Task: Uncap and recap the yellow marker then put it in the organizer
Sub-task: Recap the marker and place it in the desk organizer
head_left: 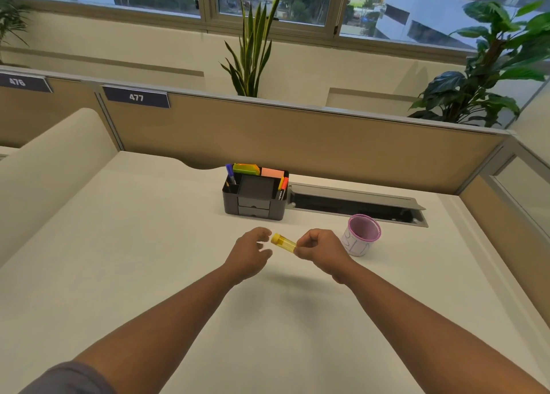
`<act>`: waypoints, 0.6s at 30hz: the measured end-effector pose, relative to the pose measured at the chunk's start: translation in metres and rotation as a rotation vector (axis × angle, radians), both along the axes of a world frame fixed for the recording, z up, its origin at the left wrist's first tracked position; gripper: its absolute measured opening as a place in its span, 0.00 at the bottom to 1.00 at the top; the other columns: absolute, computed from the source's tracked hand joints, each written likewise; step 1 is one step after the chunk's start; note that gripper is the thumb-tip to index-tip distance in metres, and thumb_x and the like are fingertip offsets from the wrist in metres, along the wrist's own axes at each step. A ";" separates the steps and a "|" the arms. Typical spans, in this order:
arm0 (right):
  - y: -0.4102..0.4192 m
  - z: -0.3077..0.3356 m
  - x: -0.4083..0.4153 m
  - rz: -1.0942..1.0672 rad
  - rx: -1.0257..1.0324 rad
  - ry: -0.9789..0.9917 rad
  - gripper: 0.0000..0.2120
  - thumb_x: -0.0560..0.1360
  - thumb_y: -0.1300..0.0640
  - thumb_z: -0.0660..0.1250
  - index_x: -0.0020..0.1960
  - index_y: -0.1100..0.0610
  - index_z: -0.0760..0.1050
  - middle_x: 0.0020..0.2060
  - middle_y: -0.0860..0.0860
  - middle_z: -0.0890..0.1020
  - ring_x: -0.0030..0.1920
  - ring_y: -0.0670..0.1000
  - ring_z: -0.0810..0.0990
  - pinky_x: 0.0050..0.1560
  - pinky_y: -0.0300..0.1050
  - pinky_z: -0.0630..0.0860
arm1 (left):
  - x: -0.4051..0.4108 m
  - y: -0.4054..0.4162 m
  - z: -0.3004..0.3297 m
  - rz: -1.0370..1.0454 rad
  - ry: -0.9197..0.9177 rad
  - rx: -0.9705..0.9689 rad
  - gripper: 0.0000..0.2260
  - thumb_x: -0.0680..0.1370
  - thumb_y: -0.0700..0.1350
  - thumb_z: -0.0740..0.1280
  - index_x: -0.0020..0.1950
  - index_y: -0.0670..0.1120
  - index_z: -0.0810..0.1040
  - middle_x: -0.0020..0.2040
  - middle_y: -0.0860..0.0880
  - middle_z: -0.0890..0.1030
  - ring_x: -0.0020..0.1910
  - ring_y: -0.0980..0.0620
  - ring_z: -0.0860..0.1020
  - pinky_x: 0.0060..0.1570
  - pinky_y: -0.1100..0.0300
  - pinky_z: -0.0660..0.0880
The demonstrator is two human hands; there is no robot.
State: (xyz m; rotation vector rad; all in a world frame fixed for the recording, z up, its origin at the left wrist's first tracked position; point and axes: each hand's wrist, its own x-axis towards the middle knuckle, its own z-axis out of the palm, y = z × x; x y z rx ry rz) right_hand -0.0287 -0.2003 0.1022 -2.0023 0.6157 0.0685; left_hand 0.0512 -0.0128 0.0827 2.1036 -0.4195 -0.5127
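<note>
The yellow marker [283, 242] is held level above the white desk, its capped yellow end pointing left. My right hand [318, 251] grips its right end, hiding that part. My left hand [251, 251] hovers just left of the cap with curled, parted fingers, its fingertips close to the cap but holding nothing. Behind the hands stands the black desk organizer [255, 197], with a blue pen at its left, sticky notes at the back and orange markers in its right slot.
A pink-rimmed paper cup [361, 235] stands right of my right hand. A grey cable tray [357, 204] is sunk into the desk behind it. A tan partition [297, 143] closes the desk's far side.
</note>
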 end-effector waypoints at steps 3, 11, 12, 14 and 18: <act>0.001 0.000 0.023 -0.035 -0.104 -0.065 0.08 0.72 0.60 0.78 0.41 0.47 0.82 0.42 0.47 0.84 0.43 0.50 0.83 0.37 0.39 0.77 | 0.015 0.009 -0.029 -0.065 -0.150 0.297 0.18 0.80 0.44 0.68 0.70 0.49 0.75 0.70 0.49 0.76 0.69 0.47 0.75 0.67 0.54 0.72; -0.001 0.000 0.108 -0.011 -0.336 -0.223 0.03 0.74 0.57 0.75 0.47 0.51 0.85 0.37 0.44 0.81 0.38 0.48 0.80 0.36 0.41 0.77 | 0.049 0.016 -0.078 -0.194 -0.229 0.481 0.16 0.82 0.45 0.61 0.69 0.49 0.78 0.76 0.46 0.70 0.77 0.44 0.65 0.69 0.51 0.70; -0.002 -0.002 0.120 -0.004 -0.359 -0.238 0.04 0.75 0.58 0.75 0.49 0.52 0.86 0.36 0.44 0.81 0.38 0.48 0.80 0.36 0.40 0.77 | 0.053 0.015 -0.083 -0.182 -0.253 0.480 0.17 0.82 0.44 0.60 0.69 0.49 0.78 0.77 0.45 0.69 0.78 0.44 0.64 0.70 0.51 0.69; -0.003 -0.006 0.142 0.014 -0.412 -0.275 0.05 0.75 0.59 0.75 0.51 0.54 0.86 0.37 0.45 0.81 0.38 0.48 0.79 0.37 0.40 0.78 | 0.060 0.011 -0.092 -0.152 -0.318 0.491 0.19 0.81 0.42 0.58 0.71 0.49 0.76 0.77 0.44 0.69 0.78 0.42 0.63 0.72 0.50 0.66; -0.003 -0.019 0.179 0.057 -0.489 -0.306 0.07 0.76 0.61 0.73 0.53 0.55 0.86 0.39 0.46 0.82 0.40 0.48 0.80 0.42 0.43 0.81 | 0.076 0.000 -0.106 -0.123 -0.369 0.517 0.23 0.81 0.40 0.57 0.78 0.49 0.68 0.81 0.43 0.63 0.82 0.40 0.57 0.79 0.45 0.57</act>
